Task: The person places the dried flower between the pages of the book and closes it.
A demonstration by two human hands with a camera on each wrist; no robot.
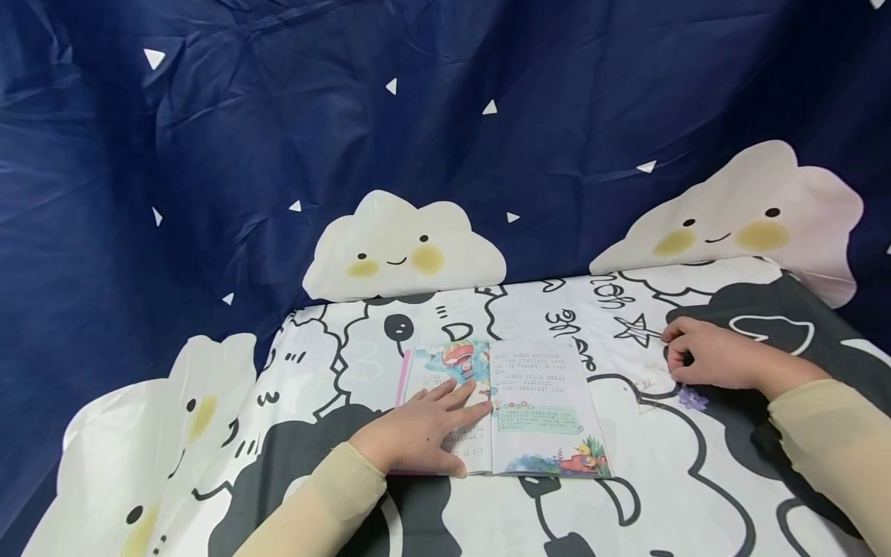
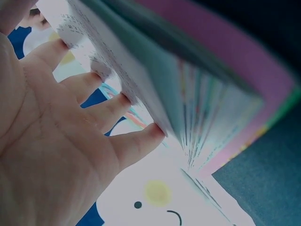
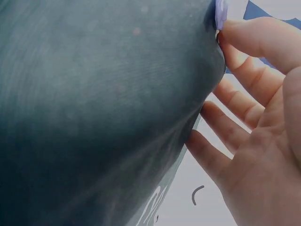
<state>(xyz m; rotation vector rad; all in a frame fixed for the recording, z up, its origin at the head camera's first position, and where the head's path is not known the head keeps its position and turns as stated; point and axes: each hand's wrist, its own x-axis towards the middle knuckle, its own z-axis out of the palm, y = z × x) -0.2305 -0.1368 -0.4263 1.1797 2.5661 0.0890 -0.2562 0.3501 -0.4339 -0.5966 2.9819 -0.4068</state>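
Observation:
An open picture book (image 1: 543, 379) lies on the patterned bed cover, with coloured drawings and printed text. My left hand (image 1: 428, 433) rests spread over its left page, fingers straight. In the left wrist view, the fingertips of the left hand (image 2: 61, 122) touch the page, and the book's page edges (image 2: 207, 113) and pink cover show beside them. To the right of the book, my right hand (image 1: 717, 356) rests on the cover, fingers bent loosely. A small purple flower (image 1: 692, 398) lies by its thumb; in the right wrist view, the thumb tip meets the purple flower (image 3: 221, 14).
Cloud-shaped cushions with faces stand along the edges: one at the back (image 1: 407, 255), one at the right (image 1: 752, 216) and one at the left (image 1: 153, 456). Behind them hangs a dark blue curtain (image 1: 445, 139) with white triangles. The bed cover (image 1: 647, 495) has black and white drawings.

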